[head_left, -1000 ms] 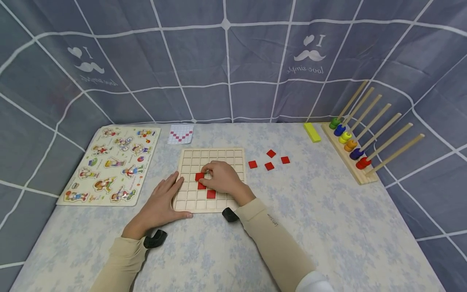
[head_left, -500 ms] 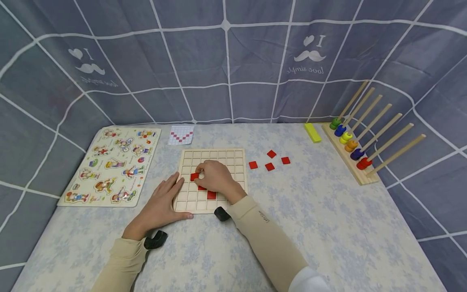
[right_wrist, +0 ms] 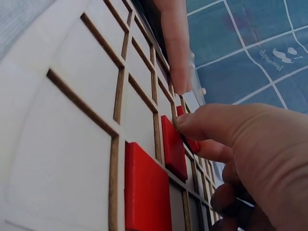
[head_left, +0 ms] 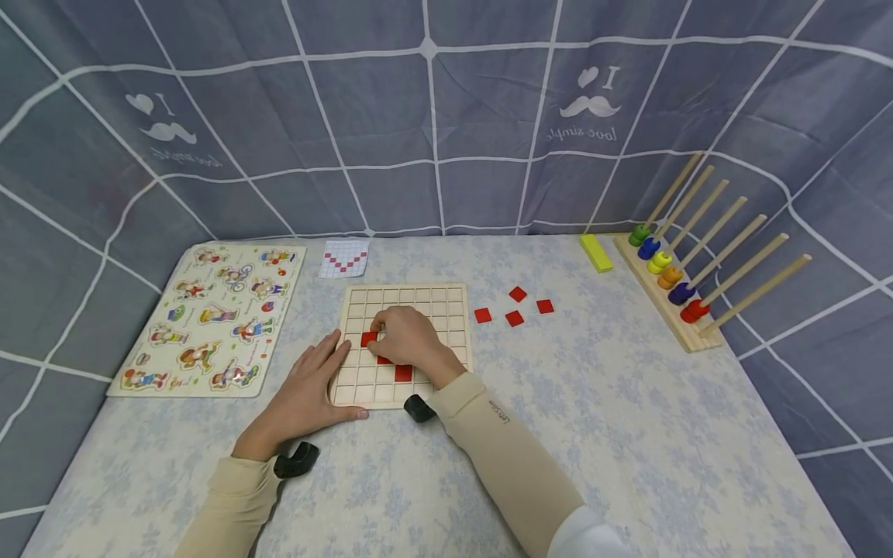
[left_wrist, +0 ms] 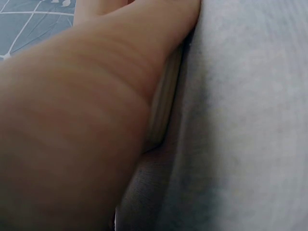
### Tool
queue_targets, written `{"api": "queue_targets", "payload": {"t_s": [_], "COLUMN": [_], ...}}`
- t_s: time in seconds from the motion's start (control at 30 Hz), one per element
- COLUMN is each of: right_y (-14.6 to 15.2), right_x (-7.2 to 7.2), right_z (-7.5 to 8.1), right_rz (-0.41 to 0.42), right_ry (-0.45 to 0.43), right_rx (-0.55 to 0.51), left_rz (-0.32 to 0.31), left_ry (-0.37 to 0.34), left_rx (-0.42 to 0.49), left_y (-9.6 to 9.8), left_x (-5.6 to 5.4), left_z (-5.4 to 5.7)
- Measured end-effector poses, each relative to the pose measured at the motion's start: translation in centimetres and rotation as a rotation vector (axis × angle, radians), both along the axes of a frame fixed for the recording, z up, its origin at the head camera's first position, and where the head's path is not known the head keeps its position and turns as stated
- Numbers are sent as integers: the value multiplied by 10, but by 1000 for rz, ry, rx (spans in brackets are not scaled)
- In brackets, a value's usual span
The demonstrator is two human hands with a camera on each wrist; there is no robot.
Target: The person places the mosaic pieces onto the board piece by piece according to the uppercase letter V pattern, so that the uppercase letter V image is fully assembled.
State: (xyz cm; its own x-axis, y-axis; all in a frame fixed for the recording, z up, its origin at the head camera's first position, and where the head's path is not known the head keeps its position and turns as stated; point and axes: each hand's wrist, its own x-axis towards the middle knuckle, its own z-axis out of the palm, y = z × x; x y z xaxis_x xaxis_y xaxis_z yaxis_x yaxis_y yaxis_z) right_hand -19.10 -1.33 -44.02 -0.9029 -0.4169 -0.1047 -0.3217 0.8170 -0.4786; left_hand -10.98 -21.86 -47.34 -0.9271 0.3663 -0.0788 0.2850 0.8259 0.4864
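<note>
A square wooden grid board (head_left: 432, 310) lies on the cloth before me. My right hand (head_left: 408, 337) pinches a red square tile (head_left: 368, 339) between thumb and fingers at the board's left part. In the right wrist view the thumb covers part of that tile (right_wrist: 192, 146). Two more red tiles sit in cells running diagonally down to the right: one partly hidden under the hand, and the nearer red tile (head_left: 403, 373). My left hand (head_left: 307, 391) rests along the board's left side, fingers extended, its thumb along the near edge.
Several loose red tiles (head_left: 515, 318) lie right of the board. A pattern card (head_left: 344, 258) with a pink V lies behind it. At left is a picture puzzle board (head_left: 209, 318); at right are a yellow block (head_left: 596, 253) and a peg stand (head_left: 687, 335).
My right hand has shifted left over the board with the red tile, roughly one cell, and then slowed. The left hand has stayed in place.
</note>
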Motion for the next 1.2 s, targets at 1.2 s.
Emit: {"api": "queue_targets", "payload": {"t_s": [1.2], "right_y": [49], "right_x": [-5], "right_z": [-8], "right_rz": [17], "right_ry": [-30], "right_rx": [-298], "left_rz": [0], "left_ry": [-1], "left_rx": [6], "left_y": [1], "left_x": [-1], "left_z": [-2]}}
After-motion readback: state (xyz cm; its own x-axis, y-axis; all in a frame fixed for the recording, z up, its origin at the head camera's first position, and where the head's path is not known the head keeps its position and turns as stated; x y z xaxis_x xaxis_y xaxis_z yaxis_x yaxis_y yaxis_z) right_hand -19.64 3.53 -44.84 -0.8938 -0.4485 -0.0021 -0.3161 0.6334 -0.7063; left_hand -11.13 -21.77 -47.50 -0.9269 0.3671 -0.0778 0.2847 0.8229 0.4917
